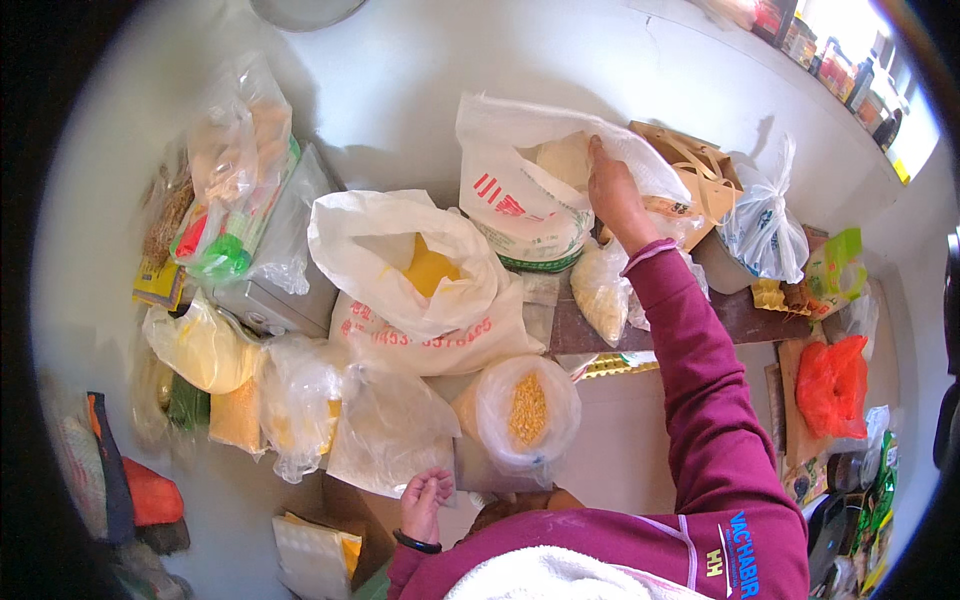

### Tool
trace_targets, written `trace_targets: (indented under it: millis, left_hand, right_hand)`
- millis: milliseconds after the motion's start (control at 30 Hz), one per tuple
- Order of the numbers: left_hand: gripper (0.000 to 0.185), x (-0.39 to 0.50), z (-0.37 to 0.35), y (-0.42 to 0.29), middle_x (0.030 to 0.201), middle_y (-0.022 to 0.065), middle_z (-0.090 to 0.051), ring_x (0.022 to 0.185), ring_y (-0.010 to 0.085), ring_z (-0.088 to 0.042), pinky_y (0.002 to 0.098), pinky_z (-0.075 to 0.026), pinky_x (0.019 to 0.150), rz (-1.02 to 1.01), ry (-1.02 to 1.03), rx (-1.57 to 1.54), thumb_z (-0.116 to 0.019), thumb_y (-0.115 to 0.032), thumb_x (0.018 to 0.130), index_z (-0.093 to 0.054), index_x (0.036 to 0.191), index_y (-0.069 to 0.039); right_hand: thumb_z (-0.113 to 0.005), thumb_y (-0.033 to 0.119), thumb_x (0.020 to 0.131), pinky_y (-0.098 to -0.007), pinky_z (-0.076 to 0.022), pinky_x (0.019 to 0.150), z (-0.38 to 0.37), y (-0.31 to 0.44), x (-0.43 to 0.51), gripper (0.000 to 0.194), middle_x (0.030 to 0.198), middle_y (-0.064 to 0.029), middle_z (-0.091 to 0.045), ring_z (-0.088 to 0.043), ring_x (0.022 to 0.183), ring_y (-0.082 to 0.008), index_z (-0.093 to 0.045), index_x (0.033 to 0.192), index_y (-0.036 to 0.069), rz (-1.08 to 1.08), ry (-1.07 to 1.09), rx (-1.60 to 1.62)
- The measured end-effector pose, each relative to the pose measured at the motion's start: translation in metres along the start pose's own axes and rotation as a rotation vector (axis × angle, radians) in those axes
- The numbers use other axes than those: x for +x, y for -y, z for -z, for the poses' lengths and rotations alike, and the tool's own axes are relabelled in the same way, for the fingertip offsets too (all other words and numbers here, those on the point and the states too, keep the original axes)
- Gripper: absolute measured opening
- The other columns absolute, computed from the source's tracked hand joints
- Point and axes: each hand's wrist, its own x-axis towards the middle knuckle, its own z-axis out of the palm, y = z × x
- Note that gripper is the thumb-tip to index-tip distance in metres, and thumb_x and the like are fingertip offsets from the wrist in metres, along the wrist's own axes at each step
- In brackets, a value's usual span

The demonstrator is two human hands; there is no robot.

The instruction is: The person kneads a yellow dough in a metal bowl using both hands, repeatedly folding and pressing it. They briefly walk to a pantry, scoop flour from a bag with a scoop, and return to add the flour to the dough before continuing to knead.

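Observation:
My right hand (pixel 616 196) reaches into the mouth of a white woven sack (pixel 517 199) with red and green printing, which stands against the wall. Its fingertips lie at the sack's inner side; whether they grip the plastic cannot be told. Pale contents (pixel 566 159) show inside. In front of my body, my left hand (pixel 427 491) is loosely curled with nothing visible in it, beside the lower edge of a cloudy plastic bag (pixel 394 427). Between the hands are an open white sack (pixel 390 319) holding yellow meal (pixel 431 268) and a clear bag of corn kernels (pixel 527 409).
A knotted bag of pale grains or flakes (pixel 600 292) lies below my right wrist on a dark board (pixel 720 330). A brown paper bag (pixel 701 187) and a red plastic bag (pixel 832 386) stand right. Filled plastic bags (pixel 202 349) crowd the left. Bottles line a windowsill (pixel 840 67).

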Motion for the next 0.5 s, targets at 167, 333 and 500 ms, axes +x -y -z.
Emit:
trace_targets:
  millis: [167, 333, 500]
  left_hand:
    - [0.021, -0.005, -0.005, 0.006, 0.108, 0.0100, -0.063, 0.094, 0.0182, -0.060, 0.0329, -0.049, 0.085, -0.012, -0.011, 0.012, -0.050, -0.014, 0.097, -0.055, 0.115, -0.003]
    - [0.021, -0.007, -0.007, 0.009, 0.109, 0.0100, -0.062, 0.094, 0.0181, -0.060, 0.0331, -0.048, 0.085, -0.022, -0.019, 0.015, -0.051, -0.015, 0.097, -0.055, 0.114, -0.003]
    - [0.022, -0.010, -0.016, 0.009, 0.110, 0.0105, -0.062, 0.095, 0.0182, -0.060, 0.0330, -0.049, 0.085, -0.030, -0.040, -0.014, -0.050, -0.015, 0.098, -0.055, 0.115, -0.003]
  right_hand:
    - [-0.046, -0.002, 0.082, -0.0486, -0.0497, 0.077, -0.001, 0.006, 0.002, 0.045, 0.096, -0.0304, -0.062, -0.060, 0.091, -0.0449, -0.047, 0.128, -0.004, 0.025, 0.035, -0.095]
    - [-0.048, 0.000, 0.082, -0.0404, -0.0513, 0.071, -0.021, -0.031, 0.012, 0.043, 0.089, -0.0263, -0.063, -0.063, 0.080, -0.0356, -0.051, 0.124, -0.005, -0.111, 0.012, 0.173]
    - [-0.051, 0.000, 0.081, -0.0319, -0.0498, 0.057, -0.027, -0.053, 0.013, 0.039, 0.087, -0.0147, -0.064, -0.062, 0.067, -0.0213, -0.053, 0.120, -0.009, -0.232, 0.109, 0.528]
